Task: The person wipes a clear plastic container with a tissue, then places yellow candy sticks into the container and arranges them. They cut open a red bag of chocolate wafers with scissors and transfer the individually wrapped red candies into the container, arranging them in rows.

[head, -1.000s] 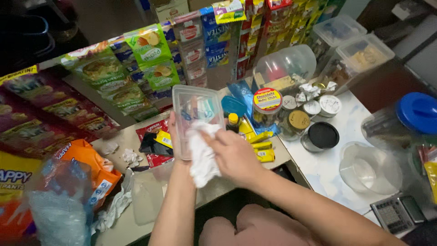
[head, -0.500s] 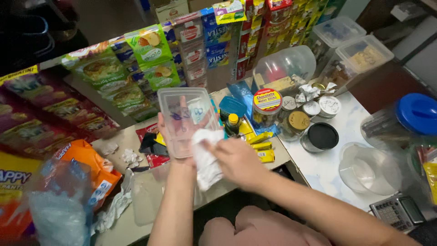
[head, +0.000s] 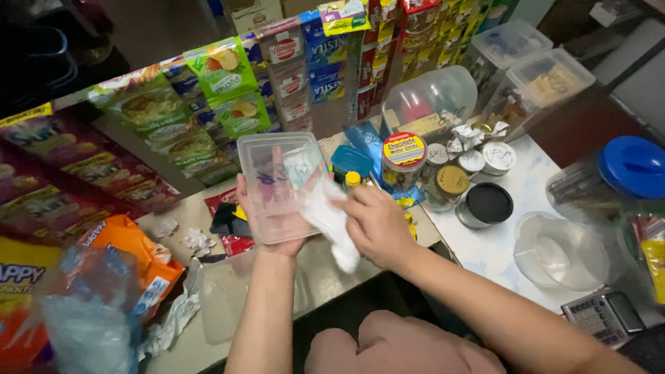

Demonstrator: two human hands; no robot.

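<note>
Nearest the camera, both forearms reach up from the person's lap over the edge of the counter (head: 325, 273). The left hand (head: 273, 225) holds a clear plastic container (head: 280, 183) upright above the counter, fingers wrapped behind it and showing through the plastic, thumb at its left edge. The right hand (head: 377, 225) has its fingers closed on a white cloth (head: 331, 221), pressed against the container's right side. The step in hand looks like wiping the container; whether the cloth works the inside or the outer wall is hard to tell through the clear plastic. The next move would call for a steady left grip while the cloth sweeps the remaining faces. On the counter to the left lie an orange snack bag (head: 131, 260) and crumpled paper scraps (head: 196, 241). Just beyond the hands stand small lidded jars (head: 451, 183) and a round tub with a yellow and red lid (head: 404, 156). Farthest off hang rows of snack packets (head: 208, 97).
</note>
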